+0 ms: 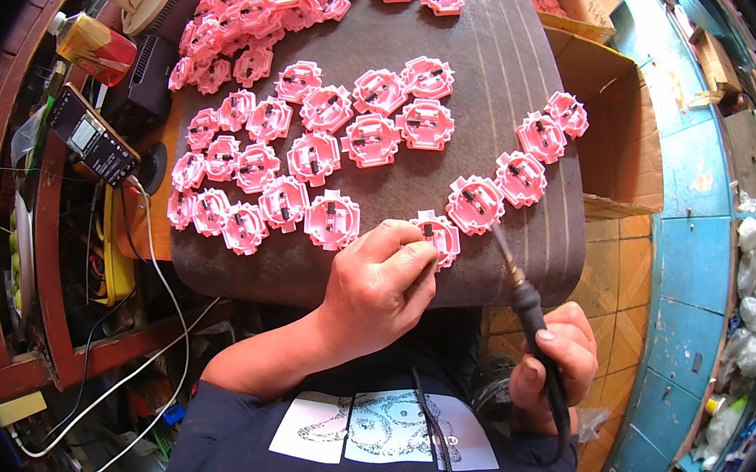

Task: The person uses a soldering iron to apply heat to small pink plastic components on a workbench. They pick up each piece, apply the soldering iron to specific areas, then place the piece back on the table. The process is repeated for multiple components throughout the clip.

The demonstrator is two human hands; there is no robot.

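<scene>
My left hand (384, 278) is closed at the lower left of a pink plastic housing (446, 236), its thumb and finger pinched against the part. The fingertips are partly hidden, so anything small between them cannot be seen. In my right hand (562, 359) is a soldering iron (529, 297), gripped by its black handle. Its tip points up and left, close to the lower right edge of another pink housing (476, 206). Small black components sit inside these housings. A line of similar housings (521, 179) runs up and right from there.
More pink housings (314, 158) lie in rows on the dark tabletop (389, 196), with a heap (257, 9) at the back left. Cardboard boxes (625, 124) stand right of the table. At left are a phone (94, 137), a drink bottle (97, 47) and a white cable (161, 261).
</scene>
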